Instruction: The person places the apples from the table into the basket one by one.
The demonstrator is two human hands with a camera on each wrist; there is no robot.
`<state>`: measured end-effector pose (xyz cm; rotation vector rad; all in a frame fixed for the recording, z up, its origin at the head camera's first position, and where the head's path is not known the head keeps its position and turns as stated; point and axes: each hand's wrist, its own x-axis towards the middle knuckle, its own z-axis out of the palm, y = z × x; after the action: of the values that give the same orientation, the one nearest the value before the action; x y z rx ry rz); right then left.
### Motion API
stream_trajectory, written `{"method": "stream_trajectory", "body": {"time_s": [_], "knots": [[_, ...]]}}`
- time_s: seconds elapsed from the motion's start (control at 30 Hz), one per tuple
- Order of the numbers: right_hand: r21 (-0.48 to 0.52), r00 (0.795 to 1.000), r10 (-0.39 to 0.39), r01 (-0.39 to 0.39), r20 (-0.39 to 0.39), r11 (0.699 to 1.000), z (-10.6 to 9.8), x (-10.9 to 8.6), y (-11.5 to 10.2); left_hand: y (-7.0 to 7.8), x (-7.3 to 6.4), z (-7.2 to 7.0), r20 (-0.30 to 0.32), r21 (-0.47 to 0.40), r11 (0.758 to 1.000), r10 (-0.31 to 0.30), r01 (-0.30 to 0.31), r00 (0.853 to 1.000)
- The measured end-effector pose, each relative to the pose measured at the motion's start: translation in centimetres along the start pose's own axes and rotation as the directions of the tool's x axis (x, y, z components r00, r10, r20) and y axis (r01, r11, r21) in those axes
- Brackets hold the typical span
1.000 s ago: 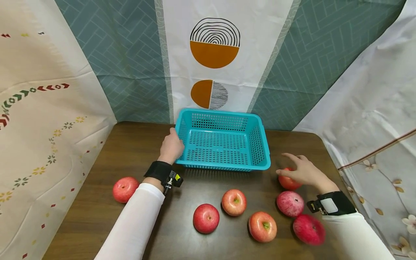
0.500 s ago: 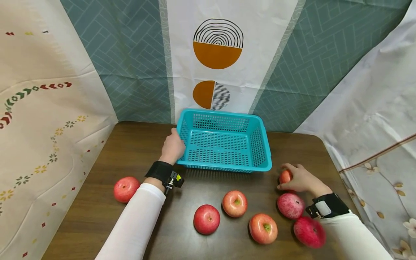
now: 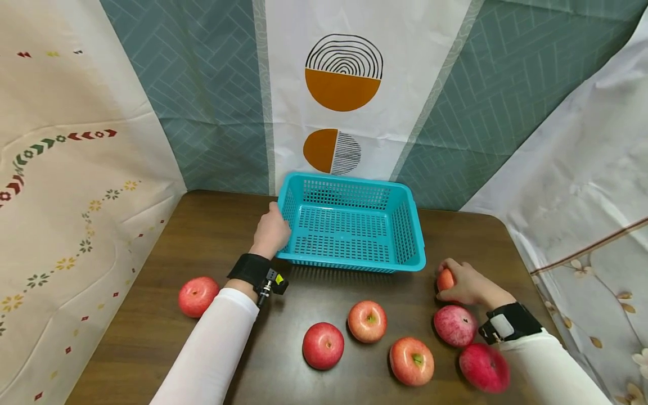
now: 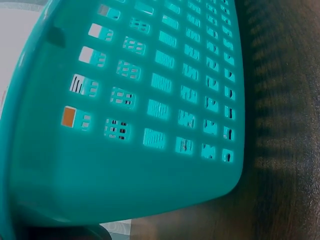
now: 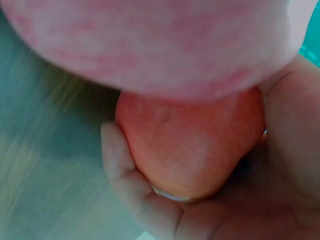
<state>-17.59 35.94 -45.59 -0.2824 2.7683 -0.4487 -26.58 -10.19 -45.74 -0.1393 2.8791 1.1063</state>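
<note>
My left hand (image 3: 271,232) grips the left rim of a turquoise plastic basket (image 3: 354,264) at the back of the table. In the left wrist view the slotted wall of the basket (image 4: 100,175) fills most of the picture, and the fingers are hidden. At the right, my right hand (image 3: 468,286) holds an orange-red apple (image 3: 445,279). The right wrist view shows the fingers curled round this apple (image 5: 185,145), while a pinkish apple (image 5: 165,45) covers its upper part. That pinkish apple (image 3: 455,325) lies just nearer than the hand in the head view.
A dark red apple (image 3: 484,367) lies at the front right. Two light red apples (image 3: 367,321) (image 3: 412,361) and a red apple (image 3: 323,345) sit at the middle front. Another apple (image 3: 198,296) lies left, beside the left forearm. Cloth (image 3: 217,112) hangs behind the wooden table (image 3: 167,332).
My right hand has come down over the orange-red apple, and its fingers have closed round it. The left hand stays on the basket's rim. The head view has shifted slightly.
</note>
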Motion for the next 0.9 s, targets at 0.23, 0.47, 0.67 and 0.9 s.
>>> {"method": "stream_trajectory", "body": {"time_s": [0.23,0.47,0.67,0.9], "knots": [[0.016,1.0,-0.014,0.014,-0.014,1.0,0.43,-0.06,0.67,0.15,-0.18,0.07,0.013,-0.014,1.0,0.008,-0.008,1.0],[0.015,1.0,-0.02,0.02,-0.017,1.0,0.38,0.24,0.48,-0.21,0.1,0.0,0.008,-0.002,1.0,0.002,-0.002,1.0],[0.01,0.999,-0.038,0.038,-0.035,0.999,0.33,0.31,0.3,-0.48,0.25,-0.03,0.01,-0.007,1.0,-0.004,0.004,1.0],[0.014,0.998,-0.043,0.043,-0.04,0.999,0.59,0.2,0.7,-0.28,0.31,0.09,0.02,-0.038,0.999,-0.007,0.007,1.0]]}}
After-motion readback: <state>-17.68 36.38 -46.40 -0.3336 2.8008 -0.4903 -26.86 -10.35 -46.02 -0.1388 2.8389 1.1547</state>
